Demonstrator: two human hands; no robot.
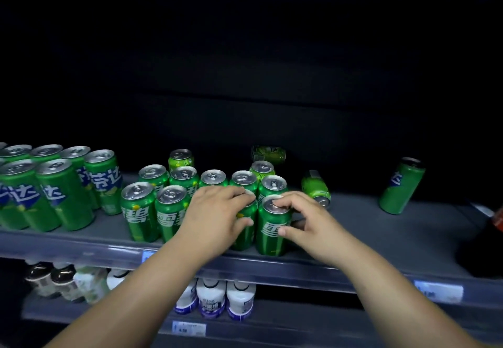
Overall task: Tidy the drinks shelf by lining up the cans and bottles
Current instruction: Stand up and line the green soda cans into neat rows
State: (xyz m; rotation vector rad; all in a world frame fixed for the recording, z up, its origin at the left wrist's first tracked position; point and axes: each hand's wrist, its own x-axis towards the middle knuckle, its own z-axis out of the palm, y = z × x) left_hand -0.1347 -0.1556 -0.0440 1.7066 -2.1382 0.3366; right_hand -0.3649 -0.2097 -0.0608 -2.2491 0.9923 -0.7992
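Black fills the back of the shelf point(381, 236), and its floor is gray. We reach in with both hands to the front edge, near the middle. Our left hand point(215, 217) grips the left can point(245, 238), with fingers curled over its lid and the thumb on its side. Our right hand point(307, 222) grips the right can point(269, 238) the same way, fingertips on the lid and thumb on the label. These two cans stand up, side by side. Just to their left stand two more short cans point(172, 211) in the same front row, and more of them stand in a row behind. Two light green cans point(181, 158) stand farther back. Far to the left is a tight bunch of tall cans point(62, 198) with blue and white letters. One tipped can point(317, 188) lies on its side just past our right hand, with its lid toward us. Another fallen can point(268, 153) lies at the back. A lone tall can point(401, 187) stands well apart on the right. A dark bottle point(479, 247) sits at the far right edge. On the lower shelf point(285, 323) stand white bottles point(212, 298), and price tags point(438, 292) hang on the shelf fronts.
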